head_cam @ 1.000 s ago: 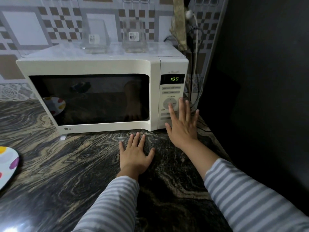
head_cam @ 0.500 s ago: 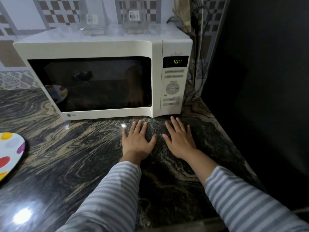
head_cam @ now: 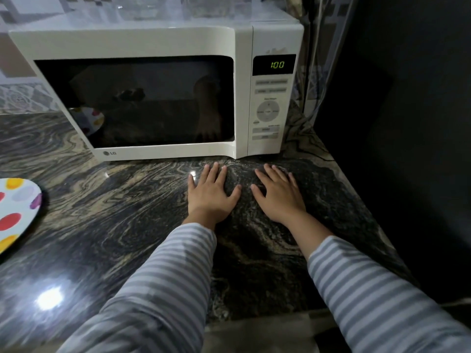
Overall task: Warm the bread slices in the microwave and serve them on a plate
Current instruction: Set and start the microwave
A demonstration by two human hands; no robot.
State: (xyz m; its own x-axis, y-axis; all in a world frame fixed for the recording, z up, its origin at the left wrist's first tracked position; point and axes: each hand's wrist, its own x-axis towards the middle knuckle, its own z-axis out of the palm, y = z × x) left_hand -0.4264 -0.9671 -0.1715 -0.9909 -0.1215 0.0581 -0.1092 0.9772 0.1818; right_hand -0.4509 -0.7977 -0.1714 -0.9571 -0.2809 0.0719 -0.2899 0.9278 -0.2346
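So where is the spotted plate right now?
The spotted plate lies on the countertop at the head view's far left edge, left of both hands, in front of the microwave.

Glossy veined stone counter point(head_cam: 114, 225), smooth white plastic microwave point(head_cam: 153, 44)

Marble counter point(head_cam: 127, 212): microwave point(head_cam: 142, 42), plate point(head_cam: 17, 215), hands.

White microwave point(head_cam: 142, 44) shut, display 1:00; spotted plate point(head_cam: 17, 212) far left
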